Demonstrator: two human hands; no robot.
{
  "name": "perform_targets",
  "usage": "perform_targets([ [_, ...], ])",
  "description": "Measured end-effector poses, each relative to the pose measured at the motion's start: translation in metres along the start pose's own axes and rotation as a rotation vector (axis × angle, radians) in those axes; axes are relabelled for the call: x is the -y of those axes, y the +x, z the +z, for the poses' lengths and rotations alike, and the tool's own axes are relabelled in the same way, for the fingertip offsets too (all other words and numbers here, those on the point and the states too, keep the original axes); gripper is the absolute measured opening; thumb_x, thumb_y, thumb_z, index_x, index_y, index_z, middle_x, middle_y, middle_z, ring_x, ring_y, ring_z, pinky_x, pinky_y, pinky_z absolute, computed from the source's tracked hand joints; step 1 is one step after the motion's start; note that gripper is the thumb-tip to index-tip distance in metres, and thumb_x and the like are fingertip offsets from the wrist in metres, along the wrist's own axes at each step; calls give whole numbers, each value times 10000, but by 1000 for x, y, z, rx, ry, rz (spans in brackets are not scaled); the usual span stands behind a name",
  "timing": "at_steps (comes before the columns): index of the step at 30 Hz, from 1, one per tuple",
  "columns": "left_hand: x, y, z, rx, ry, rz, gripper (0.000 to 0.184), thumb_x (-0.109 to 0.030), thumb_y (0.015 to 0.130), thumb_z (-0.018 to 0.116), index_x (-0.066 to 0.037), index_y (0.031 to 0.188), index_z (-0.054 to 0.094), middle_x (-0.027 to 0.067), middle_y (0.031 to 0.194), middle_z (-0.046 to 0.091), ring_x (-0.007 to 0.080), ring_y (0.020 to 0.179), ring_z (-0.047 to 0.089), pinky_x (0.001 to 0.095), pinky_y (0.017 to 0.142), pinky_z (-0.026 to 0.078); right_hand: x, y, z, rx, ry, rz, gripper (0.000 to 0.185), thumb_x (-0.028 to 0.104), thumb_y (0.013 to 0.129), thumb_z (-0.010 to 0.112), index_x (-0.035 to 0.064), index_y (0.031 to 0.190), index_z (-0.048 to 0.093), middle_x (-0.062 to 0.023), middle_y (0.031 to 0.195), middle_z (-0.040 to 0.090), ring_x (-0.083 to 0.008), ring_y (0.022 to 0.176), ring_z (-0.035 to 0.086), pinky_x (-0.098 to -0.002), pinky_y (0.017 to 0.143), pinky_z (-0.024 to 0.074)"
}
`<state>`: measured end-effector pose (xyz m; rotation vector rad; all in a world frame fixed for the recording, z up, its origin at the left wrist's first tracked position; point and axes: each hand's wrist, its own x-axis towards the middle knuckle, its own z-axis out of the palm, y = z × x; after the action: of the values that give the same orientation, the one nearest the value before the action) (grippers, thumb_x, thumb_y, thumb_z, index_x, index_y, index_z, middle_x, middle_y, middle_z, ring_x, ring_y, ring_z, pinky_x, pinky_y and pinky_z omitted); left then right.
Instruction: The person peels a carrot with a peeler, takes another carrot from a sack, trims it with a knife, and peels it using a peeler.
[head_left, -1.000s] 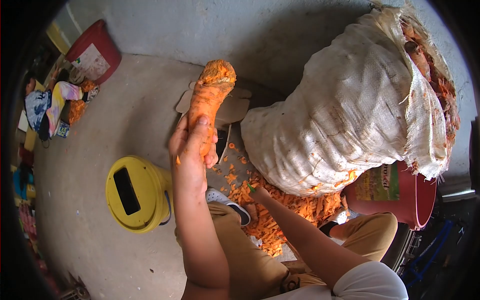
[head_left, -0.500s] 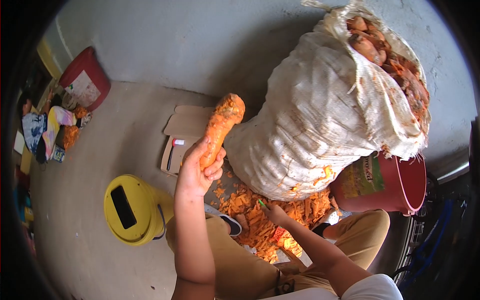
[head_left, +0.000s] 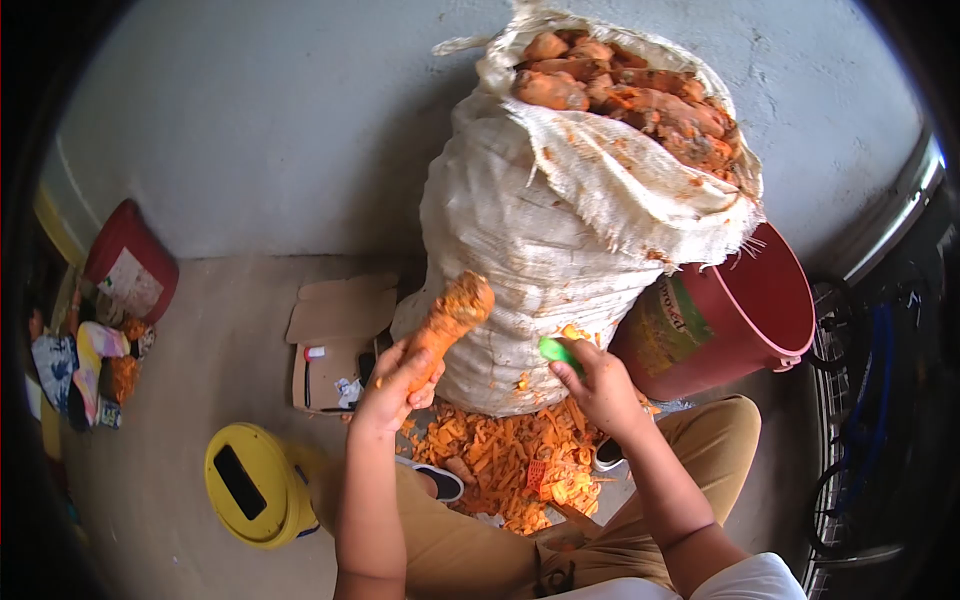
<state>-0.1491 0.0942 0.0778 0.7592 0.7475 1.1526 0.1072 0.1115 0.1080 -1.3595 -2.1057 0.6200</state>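
My left hand grips the lower end of a thick orange carrot, which tilts up and to the right. Its upper end is brownish and rough. My right hand is closed around a green-handled peeler, apart from the carrot; its blade is hard to make out. Behind both hands stands a large white woven sack, open at the top and full of carrots. Below, between my legs, lies a heap of orange peelings.
A red bucket leans by the sack's right side. At left stand a yellow lidded bucket with a black phone on it, and an open cardboard box. Another person and a red bucket are farther left.
My view has turned, so the sack appears more upright and farther left. My right hand has come up from the peelings with the peeler; the raised carrot is now lower in view.
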Motion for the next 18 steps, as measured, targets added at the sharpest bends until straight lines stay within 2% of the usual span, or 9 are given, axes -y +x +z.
perform_targets([
  [4,14,9,29,-110,316,73,522,-206,754,634,-13,1177,397,-36,717,473,2,450,303,144,382,260,-15,-5,-23,-64,116,72,358,282,840,496,-13,1044,509,-200,831,561,-330,719,558,-367,648,436],
  [5,15,10,34,-65,344,51,514,-179,767,617,12,1185,387,-4,800,530,28,536,430,154,468,366,-17,-8,-26,-46,111,85,361,280,842,493,-16,1048,506,-206,834,560,-333,729,557,-365,656,435],
  [7,39,24,43,-60,424,290,520,-147,776,602,35,1200,364,47,909,562,90,737,537,206,657,440,-16,-15,-25,-19,125,109,366,275,847,484,-25,1056,497,-211,847,562,-334,758,558,-361,678,432],
  [8,42,22,47,-71,517,234,532,-130,778,595,59,1205,342,105,1012,550,138,918,527,246,803,410,-17,-18,-22,10,116,133,367,272,848,482,-28,1060,492,-213,840,562,-335,758,557,-362,678,431],
  [9,47,27,47,-96,669,217,540,-94,769,601,49,1217,335,117,1074,526,124,963,508,245,811,403,-21,-21,-16,40,108,156,369,269,850,480,-31,1065,487,-215,834,562,-336,759,557,-363,679,430],
  [11,57,29,50,-142,1029,333,537,-81,759,598,34,1216,340,161,1078,521,187,969,524,267,810,410,-27,-25,-4,22,149,128,365,261,857,468,-38,1066,474,-227,776,551,-342,735,547,-372,660,422],
  [14,59,33,58,-137,1215,408,535,-79,751,593,2,1219,346,200,1057,511,284,957,529,307,797,419,-31,-28,5,58,205,179,341,252,868,447,-33,1053,473,-220,705,533,-335,651,521,-373,610,407],
  [17,71,43,52,-178,1271,525,544,-120,751,581,-56,1234,339,186,936,487,361,789,519,379,682,435,-32,-28,5,162,237,318,315,250,876,431,-18,1031,486,-197,665,524,-330,602,501,-371,575,399],
  [18,70,44,54,-179,1291,491,544,-113,748,582,-63,1234,344,188,954,489,363,808,518,378,696,433,-32,-27,5,143,254,312,310,254,873,434,-10,1026,492,-193,667,526,-332,598,504,-376,567,401],
])
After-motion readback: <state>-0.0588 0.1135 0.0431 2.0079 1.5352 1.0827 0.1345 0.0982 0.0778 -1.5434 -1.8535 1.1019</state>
